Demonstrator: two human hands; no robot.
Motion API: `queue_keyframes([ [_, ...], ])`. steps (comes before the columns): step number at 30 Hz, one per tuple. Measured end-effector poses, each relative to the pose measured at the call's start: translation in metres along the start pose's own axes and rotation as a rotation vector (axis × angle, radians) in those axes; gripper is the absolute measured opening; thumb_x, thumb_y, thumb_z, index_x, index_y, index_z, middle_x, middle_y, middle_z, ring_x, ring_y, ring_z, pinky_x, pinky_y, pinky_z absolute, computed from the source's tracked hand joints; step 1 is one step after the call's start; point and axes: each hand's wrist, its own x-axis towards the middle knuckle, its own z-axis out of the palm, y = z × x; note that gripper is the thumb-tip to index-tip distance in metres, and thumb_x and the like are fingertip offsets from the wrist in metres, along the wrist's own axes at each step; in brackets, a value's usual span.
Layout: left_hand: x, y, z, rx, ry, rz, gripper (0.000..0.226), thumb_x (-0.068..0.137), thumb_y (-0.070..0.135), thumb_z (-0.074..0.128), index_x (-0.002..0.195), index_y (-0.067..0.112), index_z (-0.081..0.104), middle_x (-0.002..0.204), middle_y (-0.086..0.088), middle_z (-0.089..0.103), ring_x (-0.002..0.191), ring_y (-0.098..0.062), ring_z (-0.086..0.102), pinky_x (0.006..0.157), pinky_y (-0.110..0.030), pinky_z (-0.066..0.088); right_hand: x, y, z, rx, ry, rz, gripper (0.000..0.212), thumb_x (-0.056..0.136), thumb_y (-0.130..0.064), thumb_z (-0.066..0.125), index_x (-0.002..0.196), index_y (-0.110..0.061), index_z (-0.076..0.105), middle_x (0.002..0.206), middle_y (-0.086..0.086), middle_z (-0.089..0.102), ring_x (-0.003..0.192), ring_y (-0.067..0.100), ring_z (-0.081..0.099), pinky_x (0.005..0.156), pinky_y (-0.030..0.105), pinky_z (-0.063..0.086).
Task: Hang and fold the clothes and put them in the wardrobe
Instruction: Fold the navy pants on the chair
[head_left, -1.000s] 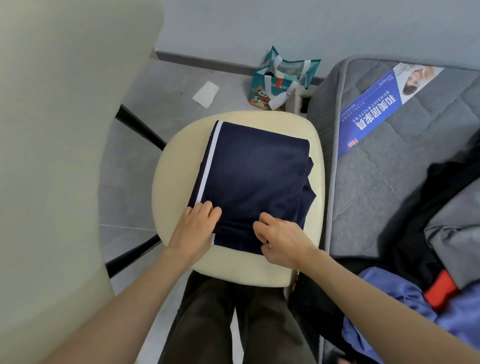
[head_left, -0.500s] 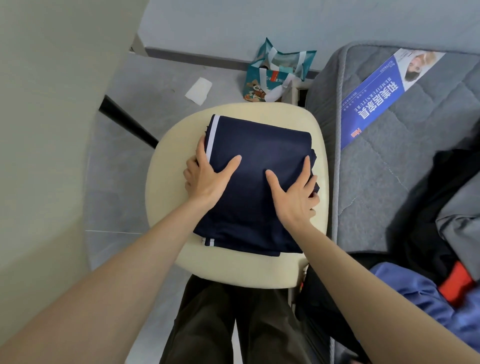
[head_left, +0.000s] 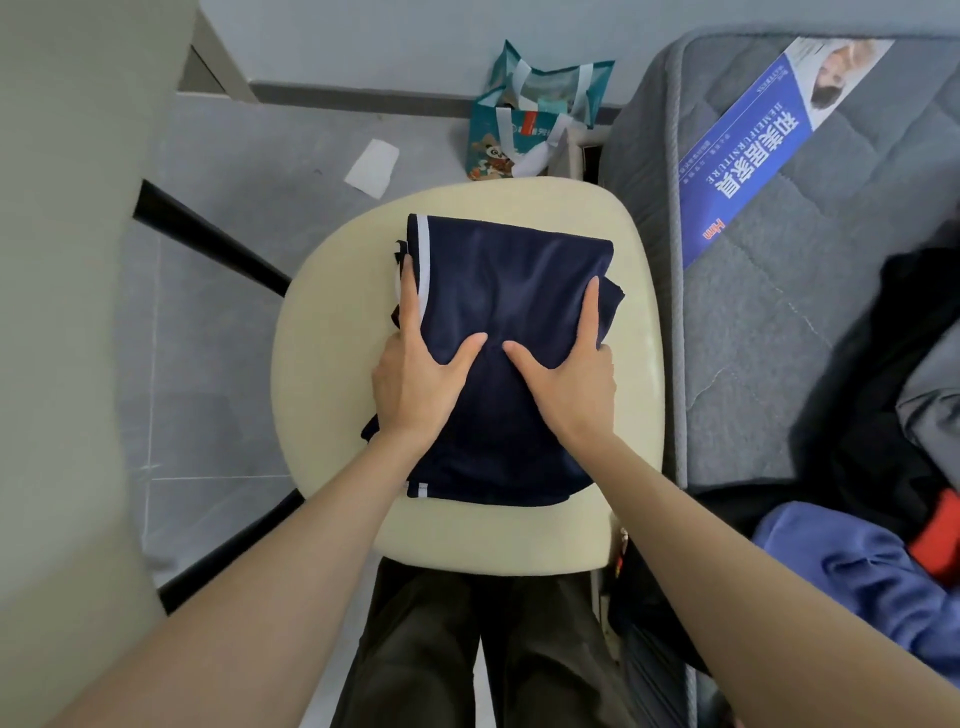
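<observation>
A folded navy garment (head_left: 509, 270) with a white stripe along its left edge lies on the cream chair seat (head_left: 332, 322) in front of me. My left hand (head_left: 421, 384) grips its left side, thumb on top and fingers running along the striped edge. On the opposite side my right hand (head_left: 566, 384) holds it the same way, thumb on top, fingers over the edge. The fabric creases between the two thumbs.
A grey mattress (head_left: 779, 338) with a blue label stands right of the chair. Black, blue and red clothes (head_left: 857, 582) are piled at its near end. A teal bag (head_left: 524, 119) and a white paper (head_left: 372, 167) lie on the floor. A pale panel (head_left: 62, 312) fills the left.
My hands slid from the near edge of the garment up onto it, then out to its left and right sides, where they now grip it.
</observation>
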Motion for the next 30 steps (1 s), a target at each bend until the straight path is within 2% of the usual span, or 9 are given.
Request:
queue_keyframes([
  [2,0.001,0.001,-0.001,-0.034,-0.046,-0.024,0.096,0.081,0.054,0.065,0.149,0.042,-0.002,0.139,0.008,0.051,0.101,-0.026,0.062,0.074,-0.026,0.04,0.004,0.0,-0.005,-0.019,-0.033,-0.045,0.099,0.08,-0.051,0.069,0.148,-0.049,-0.004,0.106,-0.017,0.05,0.072,-0.004,0.048,0.063,0.005,0.033],
  [6,-0.007,0.008,-0.008,-0.117,-0.111,-0.061,0.095,0.082,0.049,0.066,0.148,0.044,-0.001,0.149,0.015,0.036,0.115,-0.024,0.057,0.081,-0.026,0.04,-0.002,-0.01,-0.018,-0.04,-0.06,-0.099,0.091,0.082,-0.046,0.067,0.148,-0.048,0.004,0.122,-0.008,0.06,0.091,0.012,0.055,0.079,0.022,0.042],
  [14,-0.066,0.053,-0.046,-0.277,-0.072,-0.067,0.087,0.082,0.056,0.063,0.148,0.044,0.008,0.142,0.012,0.044,0.117,-0.018,0.054,0.086,-0.025,0.037,-0.058,-0.03,-0.079,-0.016,-0.016,-0.246,0.086,0.081,-0.045,0.068,0.143,-0.056,0.01,0.09,-0.039,0.044,0.075,-0.018,0.046,0.065,0.003,0.032],
  [17,-0.105,0.073,-0.064,-0.328,-0.035,-0.05,0.084,0.083,0.06,0.06,0.146,0.048,0.006,0.145,0.015,0.04,0.12,-0.014,0.051,0.088,-0.025,0.037,-0.087,-0.034,-0.109,-0.02,-0.026,-0.326,0.085,0.082,-0.043,0.069,0.145,-0.052,0.013,0.094,-0.044,0.04,0.079,-0.028,0.045,0.064,-0.004,0.035],
  [19,-0.134,0.083,-0.076,-0.349,0.005,-0.04,0.084,0.083,0.06,0.06,0.145,0.05,0.003,0.148,0.018,0.034,0.121,-0.007,0.047,0.089,-0.022,0.036,-0.109,-0.036,-0.13,0.005,-0.061,-0.378,0.083,0.082,-0.043,0.069,0.144,-0.052,0.014,0.103,-0.044,0.042,0.085,-0.024,0.048,0.069,-0.004,0.035],
  [22,-0.182,0.096,-0.094,-0.383,0.078,-0.035,0.087,0.083,0.058,0.061,0.146,0.05,0.002,0.146,0.027,0.03,0.112,0.011,0.038,0.087,-0.012,0.034,-0.146,-0.037,-0.157,0.033,-0.115,-0.473,0.081,0.084,-0.042,0.068,0.145,-0.049,0.016,0.126,-0.028,0.048,0.1,-0.009,0.05,0.079,-0.001,0.036],
  [25,-0.233,0.112,-0.116,-0.436,0.178,-0.011,0.086,0.083,0.053,0.064,0.146,0.049,0.006,0.126,0.056,0.021,0.103,0.031,0.034,0.085,-0.001,0.031,-0.185,-0.041,-0.184,0.04,-0.163,-0.579,0.079,0.085,-0.04,0.067,0.145,-0.046,0.018,0.126,-0.029,0.046,0.1,-0.012,0.049,0.078,-0.005,0.035],
  [28,-0.285,0.125,-0.143,-0.478,0.253,-0.017,0.084,0.083,0.052,0.065,0.145,0.052,0.008,0.138,0.046,0.024,0.121,0.017,0.038,0.102,-0.022,0.04,-0.222,-0.045,-0.207,0.076,-0.216,-0.652,0.076,0.084,-0.039,0.068,0.144,-0.045,0.021,0.119,-0.046,0.041,0.099,-0.024,0.047,0.076,-0.006,0.034],
  [30,-0.32,0.129,-0.162,-0.476,0.301,-0.015,0.083,0.083,0.052,0.065,0.145,0.052,0.009,0.142,0.041,0.027,0.122,0.015,0.039,0.102,-0.025,0.041,-0.248,-0.049,-0.218,0.085,-0.256,-0.679,0.075,0.084,-0.038,0.068,0.143,-0.045,0.023,0.11,-0.055,0.04,0.098,-0.029,0.045,0.073,-0.007,0.033],
])
